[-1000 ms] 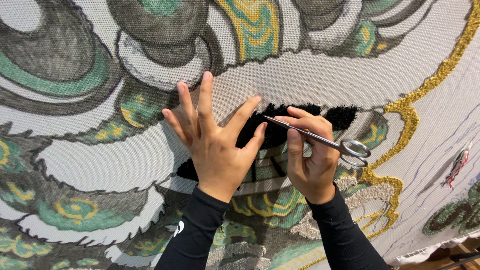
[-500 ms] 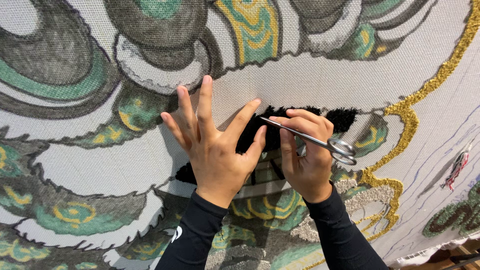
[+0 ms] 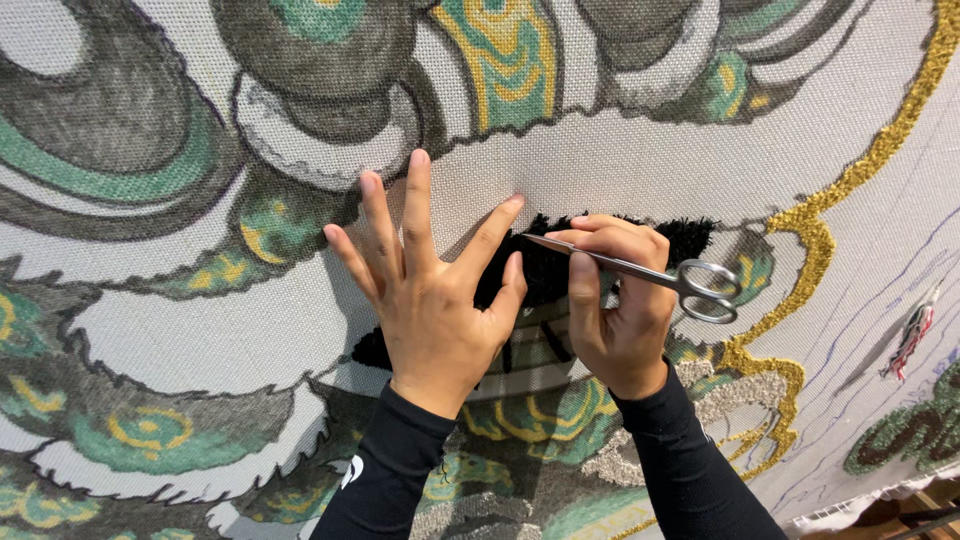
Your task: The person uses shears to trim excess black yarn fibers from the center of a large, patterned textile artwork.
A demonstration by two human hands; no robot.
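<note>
Scissors (image 3: 640, 273) shifted left, tips leftward.

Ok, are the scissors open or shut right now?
Shut: the scissors in the right hand show one thin closed blade, tip on the black tufted patch.

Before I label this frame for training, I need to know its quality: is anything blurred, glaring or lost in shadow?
Head view: even, soft light, no glare on the printed mesh canvas; the left hand and right hand are sharp and cast only faint shadows; the silver metal scissors show a mild sheen; the black tufted yarn patch loses detail in its darkness; the edges bend slightly, as from a wide lens.
</note>
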